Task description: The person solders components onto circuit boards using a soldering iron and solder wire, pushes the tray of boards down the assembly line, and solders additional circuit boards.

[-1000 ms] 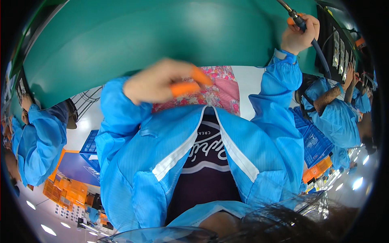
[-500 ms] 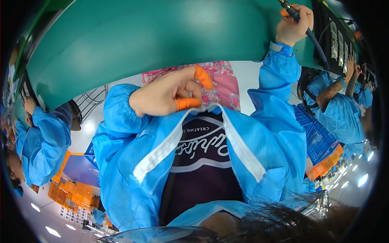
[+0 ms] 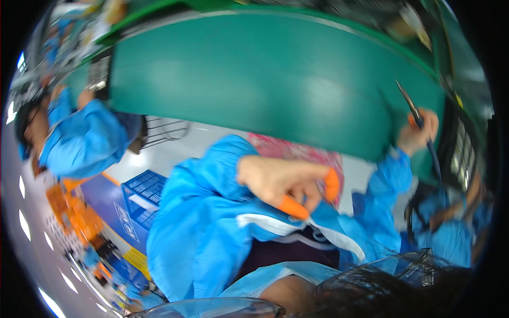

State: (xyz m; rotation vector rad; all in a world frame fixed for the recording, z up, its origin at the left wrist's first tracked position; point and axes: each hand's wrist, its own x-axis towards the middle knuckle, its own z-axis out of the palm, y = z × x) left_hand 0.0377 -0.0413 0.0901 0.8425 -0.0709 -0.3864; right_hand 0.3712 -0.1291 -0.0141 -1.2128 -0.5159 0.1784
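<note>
A wide green work surface (image 3: 275, 79) curves across the upper part of the view, blurred and bent by the lens, with a pale floor and a wire basket (image 3: 164, 132) showing below its near edge. Your left hand (image 3: 283, 183) sits low and close to your body, fingers curled in toward the palm, with orange finger cots (image 3: 292, 206) on at least two fingertips; it rests against the front of your blue jacket (image 3: 212, 233), near the white trim of the opening, but the blur makes it impossible to tell whether it grips the cloth or only touches it. Just behind that hand lies a pink patterned cloth (image 3: 297, 153), partly hidden by your sleeve. Your right hand (image 3: 419, 132) is raised at the right edge of the green surface, closed around a thin dark pen-like tool (image 3: 413, 108) whose pointed end sticks up and to the left over the surface; a dark cord (image 3: 435, 159) runs down from the hand. To your left another person in a blue sleeve (image 3: 85, 140) works at the same surface, well apart from your hands. Below them stand a blue carton (image 3: 138, 196) and orange boxes (image 3: 71, 212) on the floor.
</note>
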